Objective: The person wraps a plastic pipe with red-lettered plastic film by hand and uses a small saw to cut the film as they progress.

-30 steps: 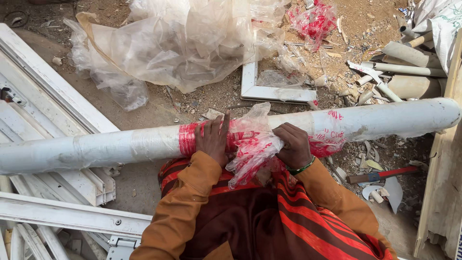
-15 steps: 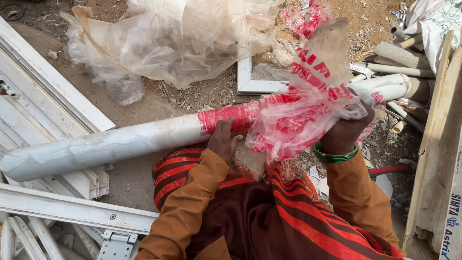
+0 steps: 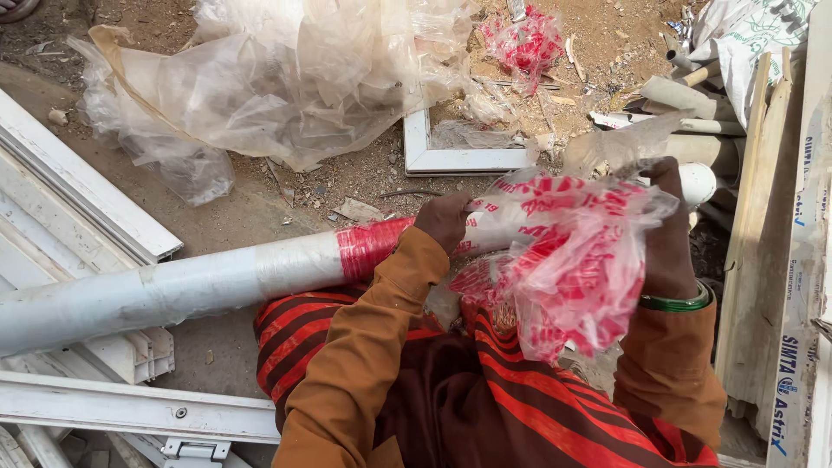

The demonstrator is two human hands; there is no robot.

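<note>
Across the person's lap lies a long white pipe [image 3: 173,290], and everything else sits around it. Left of the pipe's near end, white window-frame profiles [image 3: 78,186] are stacked on the dirt ground [image 3: 260,208], and one more flat white profile [image 3: 130,407] runs just below the pipe. Above the pipe's middle stretch, well apart from it, a big heap of clear plastic sheeting [image 3: 286,78] is crumpled on the ground. A band of red printed wrap [image 3: 368,247] circles the pipe just left of the left hand [image 3: 444,221], which is closed over the top of the pipe, fingers curled down on it. Above that hand, beyond the pipe, a small white frame corner [image 3: 459,156] lies flat in the dust, and farther up a ball of red-and-clear wrap [image 3: 524,43] rests by itself. Right of the left hand, a loose sheet of clear plastic with red print [image 3: 576,260] billows off the pipe and hangs down over the person's striped red and dark clothing [image 3: 485,390]. The right hand [image 3: 672,230], with a green bangle [image 3: 676,303] at the wrist, grips the top edge of this sheet, closed tight on it near the pipe's far end [image 3: 698,182]. Right of that end, wooden boards [image 3: 754,260] and a tall white profile [image 3: 802,303] lie edge to edge.
</note>
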